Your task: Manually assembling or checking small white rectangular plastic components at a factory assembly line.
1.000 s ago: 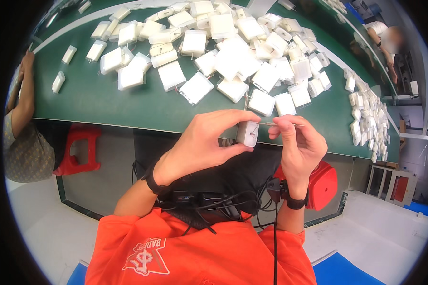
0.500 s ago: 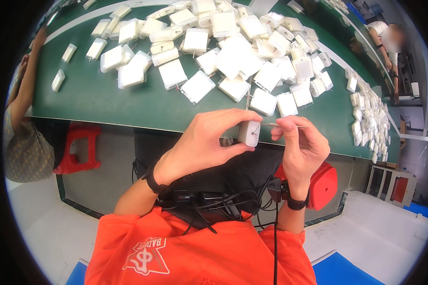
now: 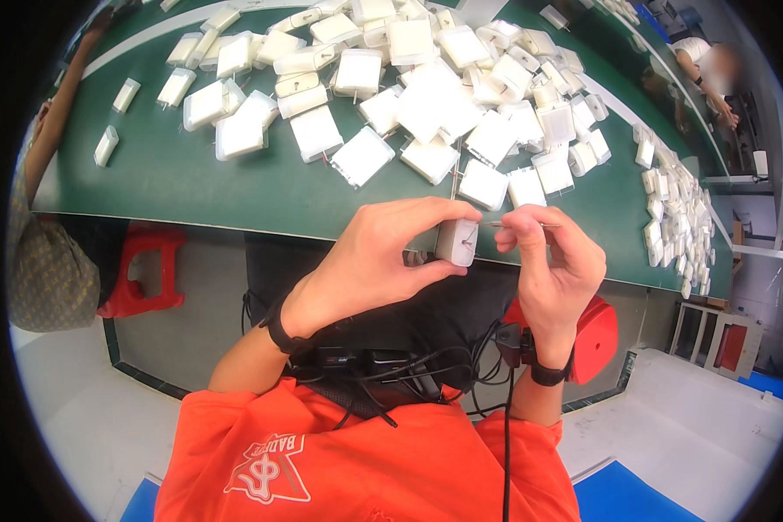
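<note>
At the centre of the frame, the left hand (image 3: pixel 383 261) is clamped on a small white rounded plastic block (image 3: pixel 457 242), thumb beneath and fingers curled over its top. Just right of it, the right hand (image 3: pixel 552 261) pinches a thin metal pin (image 3: pixel 518 225) between fingertips, its tip at the block's face. Above, many white square plastic casings (image 3: pixel 426 96) lie heaped on the green tabletop (image 3: pixel 174 178).
</note>
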{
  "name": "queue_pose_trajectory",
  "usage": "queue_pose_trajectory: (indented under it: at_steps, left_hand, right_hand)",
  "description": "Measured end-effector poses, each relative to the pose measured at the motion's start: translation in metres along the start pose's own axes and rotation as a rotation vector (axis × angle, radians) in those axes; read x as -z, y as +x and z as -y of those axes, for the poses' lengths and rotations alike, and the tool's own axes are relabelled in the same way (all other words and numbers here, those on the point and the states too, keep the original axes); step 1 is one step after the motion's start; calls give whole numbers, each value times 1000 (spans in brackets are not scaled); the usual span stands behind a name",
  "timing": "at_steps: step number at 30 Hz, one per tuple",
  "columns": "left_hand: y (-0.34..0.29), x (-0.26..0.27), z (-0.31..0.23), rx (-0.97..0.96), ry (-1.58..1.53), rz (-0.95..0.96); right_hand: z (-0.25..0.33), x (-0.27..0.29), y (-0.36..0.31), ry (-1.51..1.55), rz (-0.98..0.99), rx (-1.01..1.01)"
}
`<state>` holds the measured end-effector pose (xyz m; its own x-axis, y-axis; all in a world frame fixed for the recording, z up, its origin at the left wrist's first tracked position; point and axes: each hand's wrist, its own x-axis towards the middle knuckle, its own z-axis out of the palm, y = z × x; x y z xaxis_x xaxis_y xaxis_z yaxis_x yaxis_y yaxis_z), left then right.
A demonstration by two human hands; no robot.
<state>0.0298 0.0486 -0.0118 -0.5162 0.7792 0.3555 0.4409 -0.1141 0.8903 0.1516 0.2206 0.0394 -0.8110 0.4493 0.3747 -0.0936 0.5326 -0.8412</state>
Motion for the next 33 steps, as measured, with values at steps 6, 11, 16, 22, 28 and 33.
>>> queue_pose_trajectory:
  at_steps: [6,11,16,22,28,33]
  left_hand:
    - [1,-1,-6,12,2,-15]
    - [1,2,-4,58,9,28]
    - [1,3,-5,114,-16,20]
    - [0,2,-2,67,-65,22]
    - [-2,2,-1,59,-65,1]
    - [0,2,-2,40,-66,2]
  right_hand:
    - [12,1,14,-231,131,101]
    - [14,-7,37,-152,202,-113]
    - [13,-8,36,54,151,-320]
    - [-3,14,8,53,165,93]
    - [13,10,0,-172,289,60]
    - [11,8,3,-235,292,105]
